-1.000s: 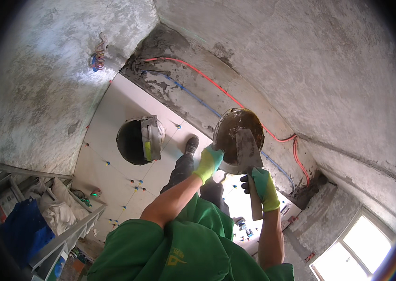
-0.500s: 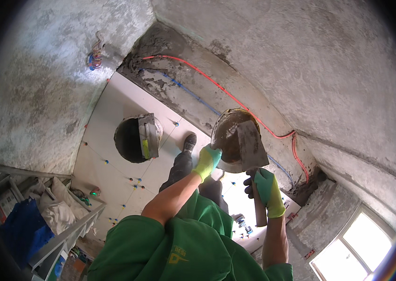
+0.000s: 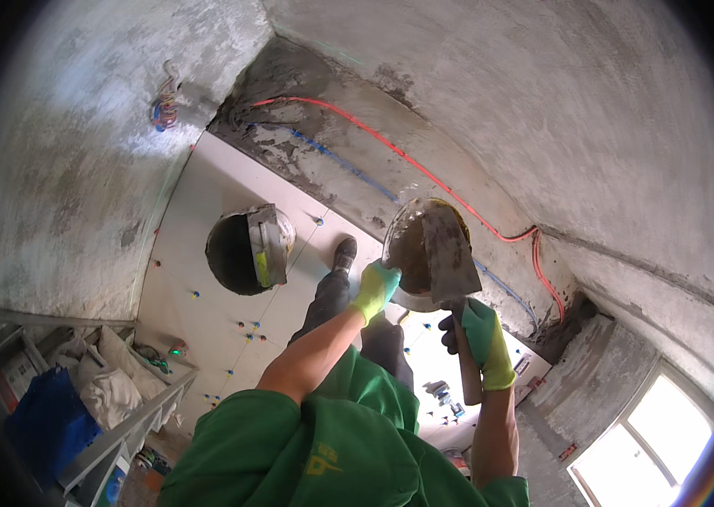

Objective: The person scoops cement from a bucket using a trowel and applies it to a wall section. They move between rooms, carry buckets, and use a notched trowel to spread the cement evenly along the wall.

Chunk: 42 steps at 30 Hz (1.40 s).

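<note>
1. Fingers of the left hand (image 3: 377, 289) curled onto the lower-left rim of a round mortar bucket (image 3: 407, 301); glove fabric teal, lime at the cuff.
2. Fingers of the right hand (image 3: 485, 340) wrapped round the handle of a flat trowel (image 3: 450, 253). Dark fingertips showing. Handle long, straight, dull brown.
3. Trowel blade: thin tapered plate, smeared matte grey, over the right part of the bucket mouth. Contact with rim: can't tell.
4. Bucket: round, grubby wall, wet-looking brownish inside. Seen over the tiled floor's upper-right edge; can't tell if resting or held up.
5. Second bucket (image 3: 287, 230) on the tiled floor (image 3: 205, 198), between its left and upper-right edges. Dark inside, pale wall. Straight-edged rectangular trowel (image 3: 269, 243) across its mouth, grey-caked, lime grip.
6. Tiles smooth, pale, large; small coloured levelling clips (image 3: 320, 221) dotted along the joints.
7. Beyond that upper-right edge: rough, mortar-stained strip (image 3: 437, 193) with thin red conduit (image 3: 412, 160) and blue pipe (image 3: 344, 169).
8. Dark shoe (image 3: 345, 252) near that edge, between both buckets.
</note>
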Each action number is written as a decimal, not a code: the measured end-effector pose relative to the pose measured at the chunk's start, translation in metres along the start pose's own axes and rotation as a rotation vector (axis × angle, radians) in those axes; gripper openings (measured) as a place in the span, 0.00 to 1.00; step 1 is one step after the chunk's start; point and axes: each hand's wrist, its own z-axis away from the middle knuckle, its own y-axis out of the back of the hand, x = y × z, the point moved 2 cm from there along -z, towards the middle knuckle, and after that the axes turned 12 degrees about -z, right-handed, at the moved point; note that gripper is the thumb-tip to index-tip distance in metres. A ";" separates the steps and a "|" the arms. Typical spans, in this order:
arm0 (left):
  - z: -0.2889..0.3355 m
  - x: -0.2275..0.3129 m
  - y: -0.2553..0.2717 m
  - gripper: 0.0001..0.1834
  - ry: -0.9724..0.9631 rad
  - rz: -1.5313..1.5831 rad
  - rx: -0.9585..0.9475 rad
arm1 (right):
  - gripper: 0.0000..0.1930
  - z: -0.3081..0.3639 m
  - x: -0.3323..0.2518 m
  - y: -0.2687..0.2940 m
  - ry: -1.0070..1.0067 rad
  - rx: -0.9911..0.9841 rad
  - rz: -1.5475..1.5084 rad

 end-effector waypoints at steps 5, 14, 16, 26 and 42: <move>-0.022 -0.024 -0.016 0.16 0.018 -0.031 -0.064 | 0.17 -0.032 0.040 0.021 -0.085 0.071 -0.098; -0.101 -0.121 -0.072 0.18 0.054 -0.090 -0.088 | 0.14 -0.185 0.144 0.051 -0.163 0.092 -0.213; -0.123 -0.142 -0.085 0.17 -0.003 -0.202 -0.071 | 0.13 -0.189 0.149 0.056 -0.129 0.076 -0.225; -0.174 -0.190 -0.142 0.11 0.092 -0.047 -0.067 | 0.17 -0.229 0.227 0.113 -0.165 0.154 -0.307; -0.145 -0.193 -0.253 0.12 -0.019 -0.199 -0.204 | 0.18 -0.194 0.271 0.200 -0.171 0.353 -0.470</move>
